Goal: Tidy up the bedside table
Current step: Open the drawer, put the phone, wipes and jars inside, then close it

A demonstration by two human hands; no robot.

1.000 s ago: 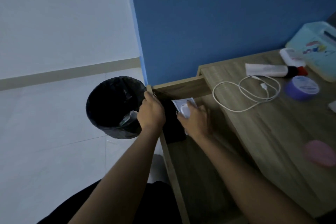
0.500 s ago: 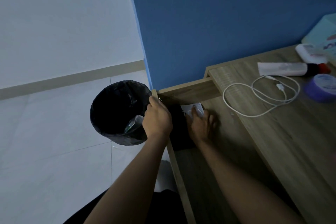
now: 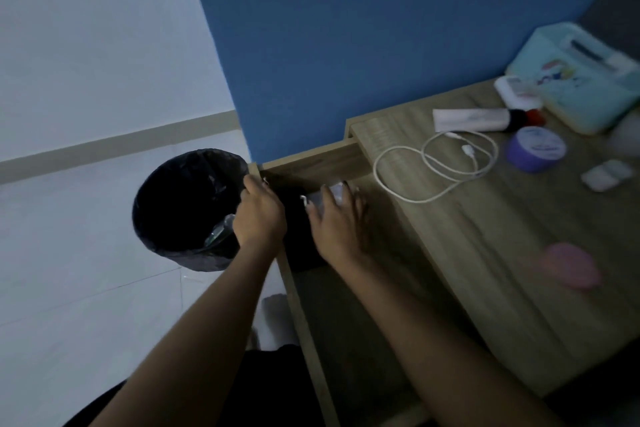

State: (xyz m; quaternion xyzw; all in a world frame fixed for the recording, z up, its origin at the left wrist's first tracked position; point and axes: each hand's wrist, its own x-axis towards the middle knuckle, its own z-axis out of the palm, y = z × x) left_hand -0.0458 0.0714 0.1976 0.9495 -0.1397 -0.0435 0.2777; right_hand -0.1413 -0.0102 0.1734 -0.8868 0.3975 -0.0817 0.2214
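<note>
Right hand (image 3: pixel 337 222) has moved up, fingers spread on white packet (image 3: pixel 333 192); left hand (image 3: pixel 259 215) grips drawer (image 3: pixel 295 300) beside bin (image 3: pixel 194 256).

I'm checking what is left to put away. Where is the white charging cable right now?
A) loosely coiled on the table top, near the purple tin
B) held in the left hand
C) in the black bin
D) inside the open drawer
A: the white cable lies in loose loops on the wooden table top, close beside the purple tin, outside both the drawer and the bin.
</note>
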